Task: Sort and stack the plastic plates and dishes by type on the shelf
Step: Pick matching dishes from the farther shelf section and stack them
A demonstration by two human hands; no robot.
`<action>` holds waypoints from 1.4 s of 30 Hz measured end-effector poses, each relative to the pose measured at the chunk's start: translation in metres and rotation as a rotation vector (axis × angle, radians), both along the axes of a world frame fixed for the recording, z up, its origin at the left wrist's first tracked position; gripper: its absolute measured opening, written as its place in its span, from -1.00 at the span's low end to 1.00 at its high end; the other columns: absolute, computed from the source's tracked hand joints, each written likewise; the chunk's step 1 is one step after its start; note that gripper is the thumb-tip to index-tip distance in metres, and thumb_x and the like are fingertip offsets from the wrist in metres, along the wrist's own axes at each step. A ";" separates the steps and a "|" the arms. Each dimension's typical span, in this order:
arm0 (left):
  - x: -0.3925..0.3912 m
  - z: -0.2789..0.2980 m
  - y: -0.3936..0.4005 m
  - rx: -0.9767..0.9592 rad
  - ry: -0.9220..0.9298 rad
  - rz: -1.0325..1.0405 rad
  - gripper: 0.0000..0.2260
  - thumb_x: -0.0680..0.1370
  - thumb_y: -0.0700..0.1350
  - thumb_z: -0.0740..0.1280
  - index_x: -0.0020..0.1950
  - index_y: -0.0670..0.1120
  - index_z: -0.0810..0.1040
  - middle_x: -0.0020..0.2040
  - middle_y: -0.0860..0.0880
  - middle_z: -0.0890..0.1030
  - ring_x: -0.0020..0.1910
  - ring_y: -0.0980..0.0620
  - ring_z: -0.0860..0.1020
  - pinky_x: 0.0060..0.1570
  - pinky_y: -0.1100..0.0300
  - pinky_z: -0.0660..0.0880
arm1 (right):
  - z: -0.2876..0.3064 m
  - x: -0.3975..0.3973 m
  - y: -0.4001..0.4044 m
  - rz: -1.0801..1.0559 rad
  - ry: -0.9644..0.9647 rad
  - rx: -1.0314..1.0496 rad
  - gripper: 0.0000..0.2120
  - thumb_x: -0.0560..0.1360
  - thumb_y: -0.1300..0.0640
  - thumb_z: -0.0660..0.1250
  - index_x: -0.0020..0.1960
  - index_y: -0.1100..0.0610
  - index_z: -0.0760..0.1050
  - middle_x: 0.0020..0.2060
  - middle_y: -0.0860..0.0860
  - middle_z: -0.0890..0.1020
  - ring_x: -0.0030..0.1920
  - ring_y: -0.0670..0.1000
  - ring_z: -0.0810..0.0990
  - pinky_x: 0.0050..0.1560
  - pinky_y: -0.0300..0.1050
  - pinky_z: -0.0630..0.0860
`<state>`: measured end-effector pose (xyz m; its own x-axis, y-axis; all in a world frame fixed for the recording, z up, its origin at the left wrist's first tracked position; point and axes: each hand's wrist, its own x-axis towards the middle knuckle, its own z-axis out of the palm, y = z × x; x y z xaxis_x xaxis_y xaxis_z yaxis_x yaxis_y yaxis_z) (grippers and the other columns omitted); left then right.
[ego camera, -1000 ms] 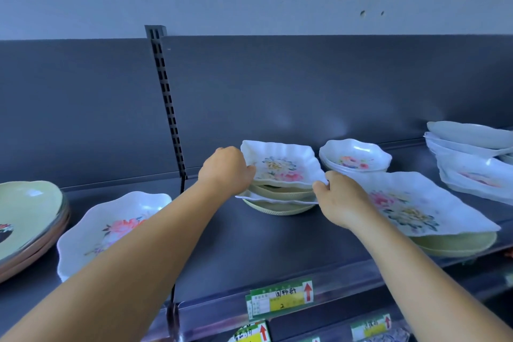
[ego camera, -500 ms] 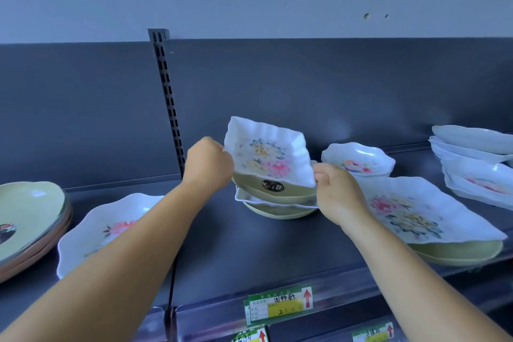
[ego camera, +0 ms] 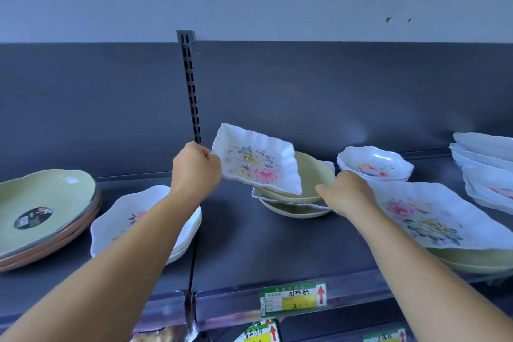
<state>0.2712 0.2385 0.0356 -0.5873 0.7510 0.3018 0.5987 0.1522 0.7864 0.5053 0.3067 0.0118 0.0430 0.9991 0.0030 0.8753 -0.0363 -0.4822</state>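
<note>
My left hand (ego camera: 194,169) grips the left edge of a small square white dish with a flower print (ego camera: 256,159), tilted and lifted above a mixed pile. That pile (ego camera: 294,203) has a green round dish (ego camera: 316,178) on top, a white square dish under it and another green dish at the bottom. My right hand (ego camera: 347,194) rests at the pile's right edge, fingers on the green top dish's rim; whether it grips is unclear.
A large white floral square plate (ego camera: 424,216) lies on a green plate at the right. Behind it stand small white floral bowls (ego camera: 374,165) and a white stack (ego camera: 485,164). To the left are white scalloped plates (ego camera: 133,216) and green and pink round plates (ego camera: 41,211). Shelf front edge (ego camera: 236,302) carries price tags.
My left hand has lifted the small floral square dish off the pile and tilted it up to the left. The right hand let go of it and moved to the green dish's rim.
</note>
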 end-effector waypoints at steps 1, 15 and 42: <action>0.001 0.001 -0.002 0.006 0.013 0.009 -0.85 0.33 -0.32 0.06 -0.41 -0.13 0.19 -0.46 -0.10 0.21 -0.41 0.01 0.21 -0.42 0.20 0.08 | 0.002 -0.001 0.000 -0.017 0.031 -0.003 -0.74 0.47 0.11 0.26 -0.32 0.14 0.27 -0.41 0.03 0.42 -0.41 0.03 0.37 -0.42 -0.13 0.26; -0.020 0.001 -0.044 0.080 -0.028 0.167 -0.88 0.44 -0.27 0.09 -0.30 -0.14 0.25 -0.44 -0.01 0.27 -0.40 -0.03 0.28 -0.51 0.22 0.19 | 0.019 -0.025 -0.005 0.119 0.539 0.123 -0.79 0.44 0.23 0.12 -0.16 0.24 0.52 -0.54 0.03 0.64 -0.43 0.09 0.68 -0.15 0.01 0.61; -0.235 -0.005 -0.238 0.164 -0.042 0.594 -0.85 0.53 -0.19 0.14 -0.05 -0.17 0.49 -0.17 -0.13 0.61 -0.16 -0.19 0.58 -0.29 0.09 0.49 | 0.026 -0.282 -0.126 0.553 0.543 0.074 -0.81 0.53 0.20 0.11 -0.07 0.21 0.49 -0.34 0.10 0.68 -0.37 0.10 0.69 -0.15 0.02 0.62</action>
<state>0.0360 0.0004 0.0301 -0.9047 0.2377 0.3536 0.4171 0.3249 0.8488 0.2235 0.1809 0.0374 -0.4474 0.8736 0.1916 0.3971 0.3859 -0.8327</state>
